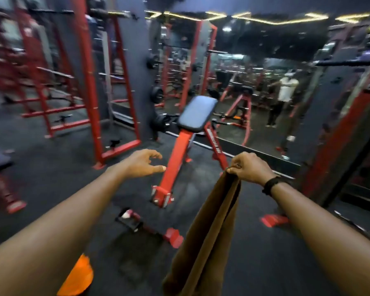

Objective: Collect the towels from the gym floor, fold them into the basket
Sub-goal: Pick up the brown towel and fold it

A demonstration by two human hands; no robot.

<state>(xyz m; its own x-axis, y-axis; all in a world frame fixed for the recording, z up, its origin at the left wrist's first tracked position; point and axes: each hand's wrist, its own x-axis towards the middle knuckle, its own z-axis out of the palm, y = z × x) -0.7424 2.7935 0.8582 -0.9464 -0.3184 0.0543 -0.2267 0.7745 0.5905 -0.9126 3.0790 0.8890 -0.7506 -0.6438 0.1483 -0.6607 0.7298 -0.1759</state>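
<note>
A brown towel hangs straight down in long folds from my right hand, which pinches its top edge at about chest height. My left hand is stretched out to the left of the towel, fingers spread and loosely bent, holding nothing. An orange piece of cloth shows at the bottom left, under my left forearm; whether it is a towel is unclear. No basket is in view.
A red bench with a blue pad stands straight ahead on the dark rubber floor. Red squat racks rise at left. A wall mirror at right reflects a person. A red floor attachment lies near my feet.
</note>
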